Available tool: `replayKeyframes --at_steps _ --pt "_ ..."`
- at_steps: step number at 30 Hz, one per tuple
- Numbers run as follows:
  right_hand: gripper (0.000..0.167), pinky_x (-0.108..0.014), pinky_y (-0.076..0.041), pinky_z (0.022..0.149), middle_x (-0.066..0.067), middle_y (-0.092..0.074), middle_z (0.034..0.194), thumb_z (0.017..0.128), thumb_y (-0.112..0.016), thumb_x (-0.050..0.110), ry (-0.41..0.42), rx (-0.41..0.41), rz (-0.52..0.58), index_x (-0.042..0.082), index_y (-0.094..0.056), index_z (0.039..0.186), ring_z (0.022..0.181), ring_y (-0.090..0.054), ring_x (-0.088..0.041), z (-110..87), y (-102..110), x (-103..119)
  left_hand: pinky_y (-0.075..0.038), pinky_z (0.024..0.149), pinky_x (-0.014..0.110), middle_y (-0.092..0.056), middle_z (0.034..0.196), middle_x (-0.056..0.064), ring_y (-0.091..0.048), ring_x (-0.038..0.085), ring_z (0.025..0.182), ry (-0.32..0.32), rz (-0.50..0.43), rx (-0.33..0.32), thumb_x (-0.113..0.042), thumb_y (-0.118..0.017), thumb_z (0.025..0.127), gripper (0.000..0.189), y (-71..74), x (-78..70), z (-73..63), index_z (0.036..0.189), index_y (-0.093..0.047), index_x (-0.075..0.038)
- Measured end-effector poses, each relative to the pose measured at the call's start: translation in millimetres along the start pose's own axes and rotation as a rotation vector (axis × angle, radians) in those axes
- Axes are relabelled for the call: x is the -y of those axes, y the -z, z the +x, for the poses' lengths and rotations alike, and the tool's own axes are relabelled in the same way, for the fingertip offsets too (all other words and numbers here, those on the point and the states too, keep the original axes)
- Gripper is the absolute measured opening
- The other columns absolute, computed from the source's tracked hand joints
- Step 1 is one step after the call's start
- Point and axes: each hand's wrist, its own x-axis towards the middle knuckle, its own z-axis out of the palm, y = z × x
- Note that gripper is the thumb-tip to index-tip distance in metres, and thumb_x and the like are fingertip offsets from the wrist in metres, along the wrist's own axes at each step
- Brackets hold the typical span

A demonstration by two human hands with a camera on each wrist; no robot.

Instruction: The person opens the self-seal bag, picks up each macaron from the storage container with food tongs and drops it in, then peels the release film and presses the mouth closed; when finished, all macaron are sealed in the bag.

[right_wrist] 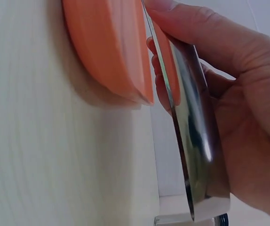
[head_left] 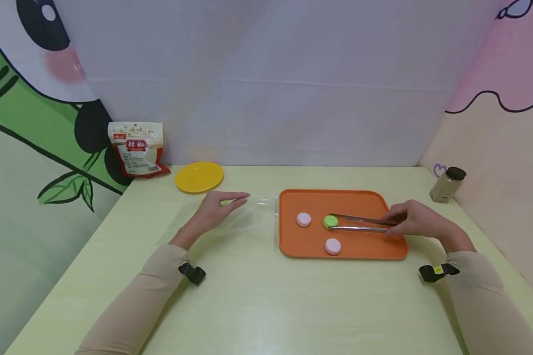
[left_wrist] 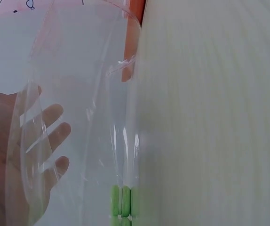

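My right hand grips metal tongs over the orange tray. The tong tips lie on either side of a green macaron. Two pale pink macarons sit on the tray, one left of the green one and one in front of it. My left hand is at a clear plastic bag beside the tray. In the left wrist view its fingers are spread and show through the film. Green macarons lie inside the bag. The right wrist view shows the tongs within the right hand's grasp.
Behind the left hand lies a round yellow lid or plate. A red and white food pouch stands at the back left. A jar with a black lid is at the back right, near the wall. The light wooden table extends in front.
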Motion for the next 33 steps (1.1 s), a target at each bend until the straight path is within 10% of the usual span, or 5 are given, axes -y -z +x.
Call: replayKeyframes --at_steps 33 --pt "0.024 -0.023 -0.044 0.058 0.003 -0.065 0.081 0.078 -0.087 0.014 0.059 -0.119 -0.025 0.007 -0.079 0.1 0.072 -0.052 -0.011 6.0 -3 14 -0.048 0.101 0.05 -0.071 0.121 0.004 -0.064 0.023 0.118 0.014 -0.032 0.001 -0.024 -0.069 0.097 0.028 1.3 -1.1 0.2 0.123 -0.074 -0.015"
